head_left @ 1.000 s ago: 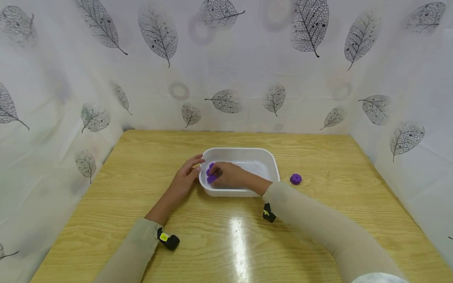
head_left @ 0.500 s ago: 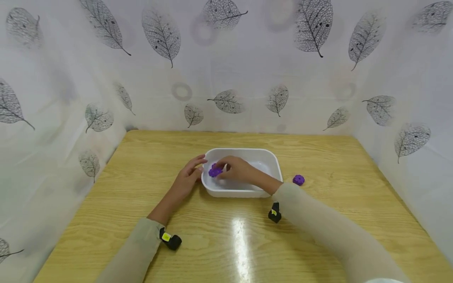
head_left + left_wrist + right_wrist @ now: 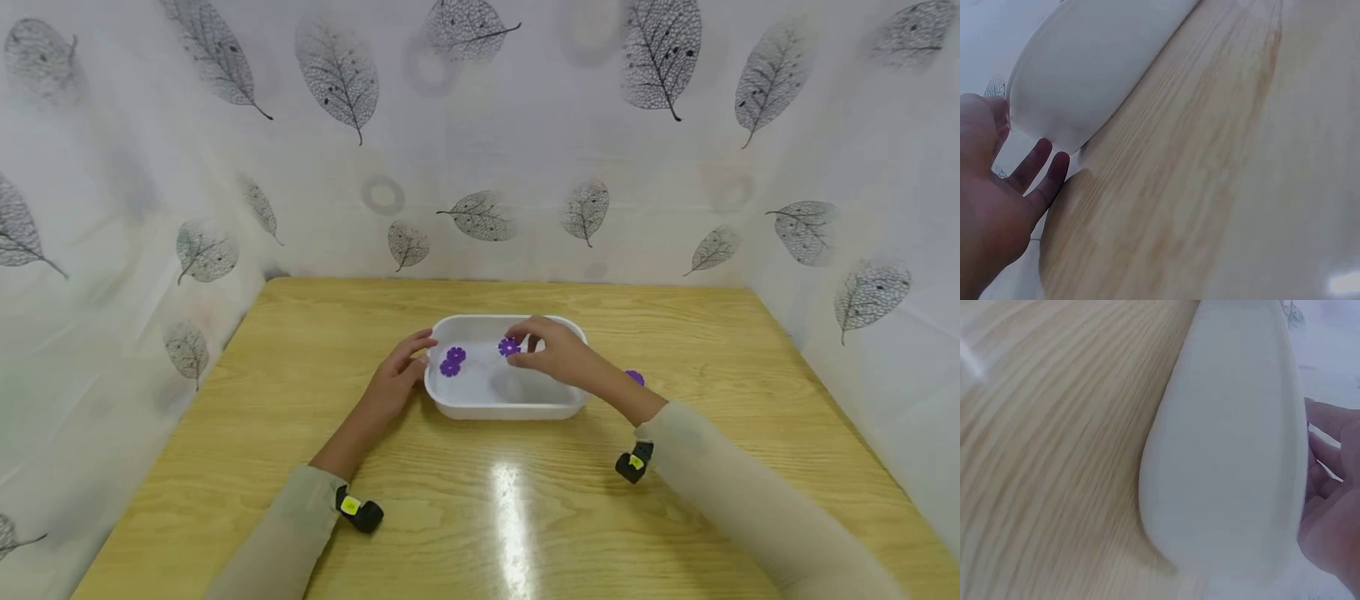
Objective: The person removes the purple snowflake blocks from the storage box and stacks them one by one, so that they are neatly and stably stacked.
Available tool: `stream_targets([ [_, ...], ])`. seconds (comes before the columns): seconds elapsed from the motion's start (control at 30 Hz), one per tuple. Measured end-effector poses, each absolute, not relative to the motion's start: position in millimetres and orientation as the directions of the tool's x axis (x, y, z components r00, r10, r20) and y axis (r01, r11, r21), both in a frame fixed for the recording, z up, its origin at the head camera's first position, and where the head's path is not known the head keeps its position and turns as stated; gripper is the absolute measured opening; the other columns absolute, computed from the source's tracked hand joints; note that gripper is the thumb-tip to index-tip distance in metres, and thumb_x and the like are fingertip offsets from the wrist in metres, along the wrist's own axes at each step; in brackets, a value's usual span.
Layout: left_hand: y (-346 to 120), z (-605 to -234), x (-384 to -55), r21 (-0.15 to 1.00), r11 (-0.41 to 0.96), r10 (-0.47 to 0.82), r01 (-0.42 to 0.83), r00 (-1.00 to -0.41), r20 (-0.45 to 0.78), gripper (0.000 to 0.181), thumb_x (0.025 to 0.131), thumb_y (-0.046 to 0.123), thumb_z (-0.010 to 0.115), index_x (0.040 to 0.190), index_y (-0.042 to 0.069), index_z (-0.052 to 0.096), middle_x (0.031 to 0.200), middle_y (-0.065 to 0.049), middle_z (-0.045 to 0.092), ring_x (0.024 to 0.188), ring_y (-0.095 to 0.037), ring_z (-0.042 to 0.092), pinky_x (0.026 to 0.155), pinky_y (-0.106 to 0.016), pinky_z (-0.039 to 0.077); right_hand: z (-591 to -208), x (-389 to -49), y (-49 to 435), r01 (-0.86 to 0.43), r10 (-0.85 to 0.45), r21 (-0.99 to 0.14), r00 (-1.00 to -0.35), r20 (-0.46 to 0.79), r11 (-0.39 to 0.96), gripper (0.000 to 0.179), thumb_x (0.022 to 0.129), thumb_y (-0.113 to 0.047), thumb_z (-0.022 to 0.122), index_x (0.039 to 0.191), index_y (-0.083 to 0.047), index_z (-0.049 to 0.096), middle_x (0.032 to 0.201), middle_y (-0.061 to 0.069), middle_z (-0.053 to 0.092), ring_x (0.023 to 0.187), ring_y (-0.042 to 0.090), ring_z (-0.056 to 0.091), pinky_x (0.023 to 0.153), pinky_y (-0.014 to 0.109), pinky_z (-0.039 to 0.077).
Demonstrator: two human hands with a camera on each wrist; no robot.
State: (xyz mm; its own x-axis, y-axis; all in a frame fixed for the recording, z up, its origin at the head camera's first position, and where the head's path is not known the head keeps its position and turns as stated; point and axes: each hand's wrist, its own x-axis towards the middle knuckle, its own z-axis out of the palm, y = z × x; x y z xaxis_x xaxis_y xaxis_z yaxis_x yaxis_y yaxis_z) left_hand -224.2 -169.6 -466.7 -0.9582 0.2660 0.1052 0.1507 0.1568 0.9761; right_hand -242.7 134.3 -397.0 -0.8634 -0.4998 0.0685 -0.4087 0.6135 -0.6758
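In the head view my right hand pinches a purple flower-shaped disc between thumb and fingers, over the right half of a white tub. Two more purple discs lie close together at the tub's left end. My left hand rests against that end, its fingers loosely extended and touching the wall. The left wrist view shows the left hand's fingertips at the tub's outer side. In the right wrist view the tub wall hides most of the disc and part of the right hand.
Another purple piece lies on the wooden table right of the tub, partly behind my right forearm. A leaf-printed white curtain encloses the table at the back and sides. Black cameras are strapped to both wrists.
My right hand has moved right from the tub's left end, carrying a purple disc. Two discs there are now uncovered. The left hand has stayed at the tub's left end.
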Motion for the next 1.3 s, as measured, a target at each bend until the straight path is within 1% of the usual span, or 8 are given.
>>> stream_targets([
  [0.13,-168.9,-468.3,-224.8,0.975,0.163,0.263,0.151,-0.959,0.104,0.036,0.107,0.022,0.050,0.140,0.010,0.057,0.161,0.003,0.037,0.148,-0.022,0.036,0.114,-0.032,0.039,-394.5,-234.1,158.6,-0.394,-0.457,-0.687,-0.884,0.101,0.611,0.034,0.093,-0.022,0.074,0.125,-0.012,0.067,0.113,0.004,0.065,0.094,0.018,0.059,0.073,0.032,0.052],
  [0.23,-168.9,-469.2,-225.3,0.973,0.169,0.262,0.157,-0.959,0.109,0.036,0.107,0.021,0.050,0.141,0.009,0.057,0.162,0.000,0.036,0.148,-0.026,0.036,0.115,-0.038,0.039,-392.0,-228.6,175.8,-0.367,-0.413,-0.682,-0.905,0.104,0.632,0.036,0.094,-0.024,0.073,0.126,-0.012,0.066,0.112,0.004,0.065,0.095,0.019,0.058,0.075,0.033,0.051],
  [0.33,-168.9,-469.4,-224.6,0.974,0.165,0.257,0.156,-0.960,0.110,0.036,0.107,0.019,0.050,0.140,0.009,0.057,0.162,0.000,0.037,0.148,-0.026,0.036,0.111,-0.031,0.042,-390.6,-224.0,192.7,-0.330,-0.363,-0.676,-0.927,0.099,0.659,0.039,0.094,-0.029,0.073,0.128,-0.013,0.065,0.115,0.004,0.065,0.097,0.020,0.058,0.075,0.034,0.050],
  [0.47,-168.7,-469.0,-222.3,0.980,0.136,0.263,0.145,-0.959,0.106,0.036,0.107,0.018,0.050,0.140,0.007,0.056,0.162,-0.002,0.036,0.145,-0.028,0.040,0.097,-0.018,0.049,-388.6,-217.5,213.7,-0.288,-0.305,-0.663,-0.948,0.094,0.691,0.043,0.094,-0.032,0.072,0.131,-0.012,0.063,0.122,0.007,0.063,0.100,0.023,0.058,0.075,0.035,0.050],
  [0.53,-168.9,-469.4,-221.8,0.982,0.127,0.265,0.136,-0.959,0.099,0.036,0.107,0.019,0.049,0.141,0.007,0.056,0.162,-0.001,0.036,0.143,-0.029,0.042,0.092,-0.016,0.051,-388.3,-215.0,223.5,-0.264,-0.276,-0.654,-0.957,0.087,0.709,0.044,0.095,-0.033,0.071,0.133,-0.012,0.062,0.123,0.008,0.062,0.101,0.024,0.058,0.075,0.033,0.050],
  [0.8,-168.9,-469.1,-222.4,0.980,0.150,0.274,0.131,-0.958,0.086,0.038,0.107,0.026,0.049,0.142,0.013,0.055,0.162,0.003,0.035,0.135,-0.029,0.049,0.095,-0.016,0.049,-394.4,-208.1,260.2,-0.213,-0.206,-0.621,-0.975,0.085,0.754,0.048,0.096,-0.036,0.069,0.134,-0.009,0.060,0.123,0.011,0.061,0.103,0.026,0.057,0.072,0.032,0.051],
  [1.0,-169.1,-466.7,-221.5,0.975,0.184,0.272,0.128,-0.959,0.075,0.039,0.107,0.032,0.048,0.142,0.017,0.055,0.162,0.007,0.035,0.130,-0.027,0.052,0.095,-0.017,0.050,-403.7,-203.3,280.1,-0.192,-0.189,-0.595,-0.980,0.068,0.780,0.046,0.096,-0.029,0.070,0.132,-0.004,0.061,0.120,0.014,0.061,0.101,0.027,0.057,0.071,0.031,0.052],
  [1.3,-168.7,-466.4,-221.0,0.977,0.179,0.270,0.118,-0.961,0.067,0.038,0.107,0.030,0.048,0.142,0.016,0.055,0.161,0.008,0.035,0.135,-0.026,0.049,0.096,-0.017,0.049,-416.2,-193.9,296.1,-0.156,-0.189,-0.563,-0.982,0.000,0.811,0.041,0.098,-0.022,0.068,0.130,0.001,0.061,0.122,0.019,0.061,0.101,0.028,0.058,0.077,0.034,0.049],
])
